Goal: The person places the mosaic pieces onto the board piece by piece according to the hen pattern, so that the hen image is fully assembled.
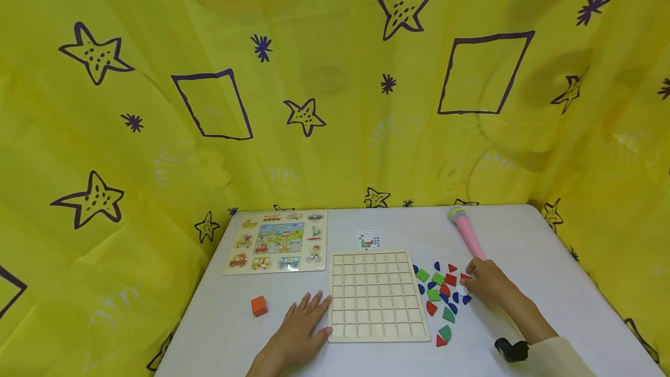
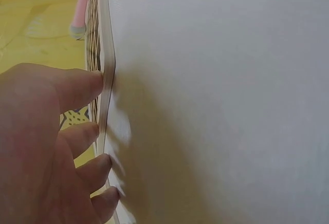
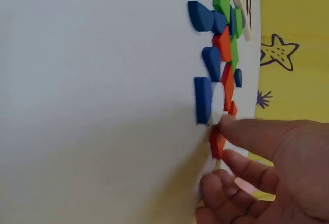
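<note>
The left hand (image 1: 299, 330) lies with straight, spread fingers on the table. Its fingertips touch the left edge of the wooden grid board (image 1: 377, 292), which is divided into rows of square cells. At the right, the right hand (image 1: 492, 280) reaches over a cluster of colored shape pieces. Its thumb and index finger pinch a small red piece (image 3: 217, 143), whose shape is partly hidden. Beside the thumb are a white round piece (image 3: 218, 96) and a blue piece (image 3: 202, 100). More blue half-rounds, green squares (image 1: 434, 295) and red pieces (image 1: 431, 308) lie between board and hand.
A picture puzzle (image 1: 280, 242) stands at the back left, and an orange cube (image 1: 259, 306) lies in front of it. Behind the board is a small pattern card (image 1: 369, 240). A pink toy microphone (image 1: 467, 234) lies beyond the right hand. A yellow curtain (image 1: 335, 167) surrounds the table.
</note>
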A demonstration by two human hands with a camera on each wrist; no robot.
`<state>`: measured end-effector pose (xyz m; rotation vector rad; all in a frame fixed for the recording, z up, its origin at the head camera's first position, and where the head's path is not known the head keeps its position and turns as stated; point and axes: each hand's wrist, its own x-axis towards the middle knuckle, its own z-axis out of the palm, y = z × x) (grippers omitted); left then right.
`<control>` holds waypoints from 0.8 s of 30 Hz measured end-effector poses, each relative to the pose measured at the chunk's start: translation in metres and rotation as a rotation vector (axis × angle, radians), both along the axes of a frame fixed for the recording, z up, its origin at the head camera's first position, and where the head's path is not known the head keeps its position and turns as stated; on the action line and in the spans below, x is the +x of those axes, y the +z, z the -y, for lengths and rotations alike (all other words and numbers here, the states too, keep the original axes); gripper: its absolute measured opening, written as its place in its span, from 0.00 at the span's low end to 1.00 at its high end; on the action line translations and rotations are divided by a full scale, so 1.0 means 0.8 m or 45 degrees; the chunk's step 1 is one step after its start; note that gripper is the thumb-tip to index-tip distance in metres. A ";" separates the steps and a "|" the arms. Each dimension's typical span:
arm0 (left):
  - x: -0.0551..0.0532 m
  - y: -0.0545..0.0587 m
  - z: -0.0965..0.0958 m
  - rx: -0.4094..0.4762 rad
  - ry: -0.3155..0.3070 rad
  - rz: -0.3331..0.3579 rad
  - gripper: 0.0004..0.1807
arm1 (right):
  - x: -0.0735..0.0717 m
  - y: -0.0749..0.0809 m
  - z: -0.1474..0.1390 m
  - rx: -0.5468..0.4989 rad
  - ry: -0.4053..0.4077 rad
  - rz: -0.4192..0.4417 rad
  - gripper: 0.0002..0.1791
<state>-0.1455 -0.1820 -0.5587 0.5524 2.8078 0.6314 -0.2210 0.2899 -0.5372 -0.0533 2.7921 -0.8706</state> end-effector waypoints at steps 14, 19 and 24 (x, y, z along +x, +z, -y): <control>0.000 -0.004 0.002 0.022 -0.001 -0.023 0.37 | -0.002 -0.015 -0.007 0.015 0.001 -0.150 0.07; 0.000 -0.005 0.002 0.031 -0.002 -0.015 0.37 | 0.001 -0.016 -0.003 0.052 -0.049 -0.173 0.07; 0.001 -0.004 0.000 0.022 0.002 -0.006 0.37 | 0.003 -0.012 -0.002 0.042 -0.069 -0.169 0.09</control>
